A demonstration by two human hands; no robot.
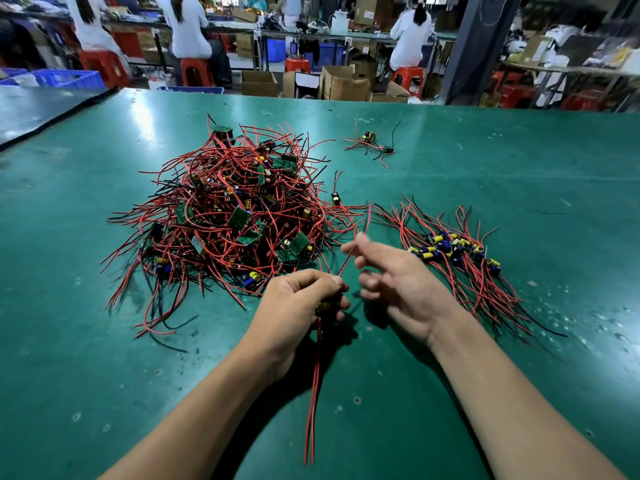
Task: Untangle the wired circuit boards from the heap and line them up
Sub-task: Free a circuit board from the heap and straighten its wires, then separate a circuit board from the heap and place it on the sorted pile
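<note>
While the left hand point(304, 299) hovers over the near middle of the green desk point(519, 168), its fingers are curled tightly round one small circuit board point(323, 305), of which only a yellow part shows between them. Two red wires point(313, 393) hang from this board towards the near edge. Another red wire point(349, 258) rises from the grip, up and to the right. The right hand point(398, 282) is just right of the left one, blurred, with its fingers loosely spread and apart. That rising wire passes beside its upper fingertips, but whether they touch it cannot be told.

Left of centre and farther away lies the heap point(228, 216), a tangled mound of red and black wires with green boards. To the right of the hands, a row of boards point(457, 251) lies side by side, their wires fanned near and far. A single board point(336, 198) sits between heap and row. A small cluster point(372, 143) lies farther off. Beyond the desk are seated people on red stools point(194, 72) and cardboard boxes point(341, 83).
</note>
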